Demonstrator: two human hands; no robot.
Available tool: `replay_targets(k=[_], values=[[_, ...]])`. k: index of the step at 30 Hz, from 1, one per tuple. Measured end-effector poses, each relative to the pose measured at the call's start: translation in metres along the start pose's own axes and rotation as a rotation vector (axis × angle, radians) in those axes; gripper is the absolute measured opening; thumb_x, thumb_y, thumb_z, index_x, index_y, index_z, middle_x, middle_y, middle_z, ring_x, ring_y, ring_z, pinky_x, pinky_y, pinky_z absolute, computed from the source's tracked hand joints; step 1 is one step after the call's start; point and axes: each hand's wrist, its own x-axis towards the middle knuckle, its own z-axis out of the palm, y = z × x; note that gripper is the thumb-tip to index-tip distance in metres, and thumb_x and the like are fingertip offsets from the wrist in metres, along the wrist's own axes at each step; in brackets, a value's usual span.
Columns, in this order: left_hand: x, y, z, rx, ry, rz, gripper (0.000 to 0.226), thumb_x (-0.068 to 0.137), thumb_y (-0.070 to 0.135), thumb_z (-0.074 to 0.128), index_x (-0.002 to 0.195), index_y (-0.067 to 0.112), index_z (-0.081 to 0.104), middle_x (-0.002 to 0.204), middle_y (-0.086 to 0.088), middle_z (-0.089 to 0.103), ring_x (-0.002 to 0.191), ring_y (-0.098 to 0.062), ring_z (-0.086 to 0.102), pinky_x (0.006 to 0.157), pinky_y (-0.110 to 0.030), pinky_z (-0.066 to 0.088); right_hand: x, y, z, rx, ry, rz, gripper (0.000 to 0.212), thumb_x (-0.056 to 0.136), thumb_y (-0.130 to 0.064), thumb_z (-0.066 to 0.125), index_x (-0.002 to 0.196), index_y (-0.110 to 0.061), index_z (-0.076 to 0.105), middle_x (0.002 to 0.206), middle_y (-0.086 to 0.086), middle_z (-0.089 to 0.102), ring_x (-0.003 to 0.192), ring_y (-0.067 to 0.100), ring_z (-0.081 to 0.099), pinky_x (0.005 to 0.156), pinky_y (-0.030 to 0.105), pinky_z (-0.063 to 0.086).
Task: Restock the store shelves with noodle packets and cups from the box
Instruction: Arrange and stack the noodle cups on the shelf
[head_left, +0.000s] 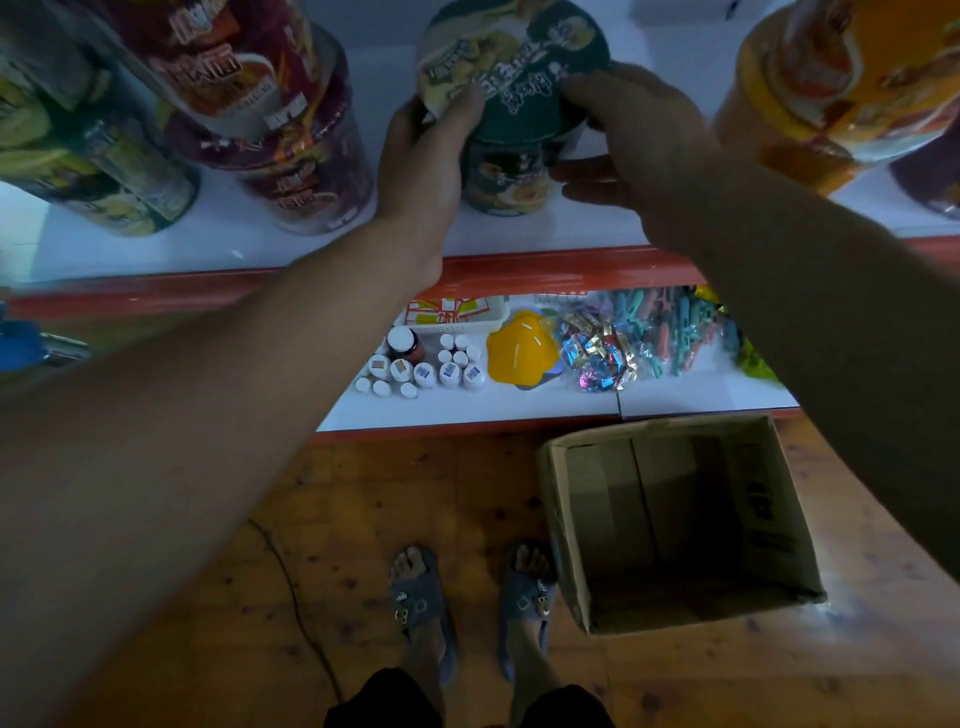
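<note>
Left hand and right hand curled round opposite sides of green noodle cup, cup atop second green cup on white shelf, open cardboard box on wooden floor below.

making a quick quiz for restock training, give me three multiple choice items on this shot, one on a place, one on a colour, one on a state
1. Where does the cardboard box stand?
A) on the upper shelf
B) on the wooden floor
C) on the lower shelf

2. What colour is the noodle cup held by the left hand and right hand?
A) orange
B) dark green
C) white

3. What state is the box in?
A) open, nothing visible inside
B) taped shut
C) full of packets

Answers:
1 B, it sits on the wood planks.
2 B, its side and lid are mostly dark green.
3 A, the top is open and only bare cardboard shows inside.
</note>
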Motion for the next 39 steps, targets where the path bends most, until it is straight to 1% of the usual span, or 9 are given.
replay_targets(k=[3,6,10,14,21,27,32,36,39], values=[[-0.004,0.004,-0.001,-0.023,0.119,0.044,0.058,0.081,0.05,0.068,0.123,0.012,0.056,0.115,-0.003,0.068,0.105,-0.015,0.066,0.093,-0.045,0.056,0.0,-0.002,0.003,-0.044,0.044,-0.008,0.025,0.096,-0.034,0.057,0.117,-0.021,0.057,0.101,-0.003,0.064,0.075,0.017,0.072,0.069,0.029,0.061],[-0.004,0.004,-0.004,0.001,0.119,0.048,0.053,0.085,0.057,0.056,0.119,0.017,0.06,0.117,-0.001,0.067,0.109,-0.018,0.064,0.095,-0.046,0.054,-0.001,-0.002,0.004,-0.05,0.074,0.03,0.024,0.091,-0.031,0.061,0.109,-0.016,0.055,0.095,-0.001,0.064,0.071,0.015,0.07,0.068,0.03,0.061],[-0.009,-0.001,-0.009,-0.059,0.013,0.008,0.035,0.098,0.039,0.054,0.127,0.021,0.059,0.123,0.005,0.065,0.112,-0.011,0.062,0.098,-0.037,0.053,-0.004,-0.003,0.008,0.023,0.031,0.07,0.035,0.091,-0.026,0.061,0.124,-0.018,0.053,0.103,0.0,0.057,0.074,0.023,0.071,0.07,0.033,0.062],[-0.012,0.002,-0.012,-0.109,0.083,0.043,0.016,0.1,0.033,0.055,0.108,0.021,0.062,0.11,0.005,0.068,0.104,-0.011,0.064,0.096,-0.037,0.054,-0.008,-0.004,0.015,0.07,-0.048,0.073,0.027,0.092,-0.023,0.059,0.119,-0.024,0.057,0.102,-0.004,0.058,0.073,0.023,0.072,0.067,0.027,0.06],[-0.017,-0.001,-0.021,-0.08,0.023,0.039,0.025,0.099,0.039,0.054,0.12,0.027,0.061,0.125,0.007,0.066,0.116,-0.008,0.06,0.102,-0.034,0.05,-0.011,-0.005,0.024,0.08,-0.041,0.072,0.024,0.093,-0.021,0.058,0.116,-0.023,0.054,0.1,-0.004,0.057,0.073,0.024,0.072,0.066,0.027,0.06],[-0.025,0.0,-0.023,-0.092,0.085,0.064,0.019,0.097,0.038,0.059,0.112,0.028,0.064,0.115,0.01,0.069,0.111,-0.008,0.064,0.101,-0.035,0.052,-0.014,-0.005,0.03,0.073,-0.046,0.076,0.027,0.094,-0.02,0.057,0.121,-0.024,0.054,0.1,-0.005,0.058,0.071,0.022,0.071,0.073,0.03,0.061],[-0.029,0.004,-0.025,-0.075,0.072,0.041,0.008,0.098,0.04,0.057,0.1,0.035,0.064,0.105,0.019,0.068,0.108,-0.004,0.063,0.102,-0.035,0.051,-0.016,-0.008,0.031,0.07,-0.052,0.09,0.023,0.095,-0.021,0.056,0.117,-0.026,0.054,0.097,-0.007,0.058,0.074,0.022,0.07,0.076,0.032,0.06],[-0.03,0.006,-0.026,-0.06,0.057,0.031,0.01,0.098,0.041,0.056,0.105,0.036,0.062,0.109,0.017,0.067,0.11,-0.004,0.062,0.102,-0.033,0.05,-0.018,-0.009,0.032,0.07,-0.051,0.103,0.03,0.095,-0.022,0.057,0.125,-0.026,0.055,0.097,-0.007,0.06,0.078,0.023,0.071,0.082,0.037,0.059],[-0.03,0.007,-0.026,-0.07,0.049,0.026,0.011,0.098,0.041,0.056,0.106,0.035,0.06,0.105,0.019,0.066,0.104,0.0,0.061,0.097,-0.029,0.051,-0.019,-0.011,0.032,0.06,-0.033,0.116,0.03,0.095,-0.021,0.057,0.124,-0.025,0.055,0.095,-0.007,0.061,0.078,0.023,0.071,0.084,0.037,0.059]])
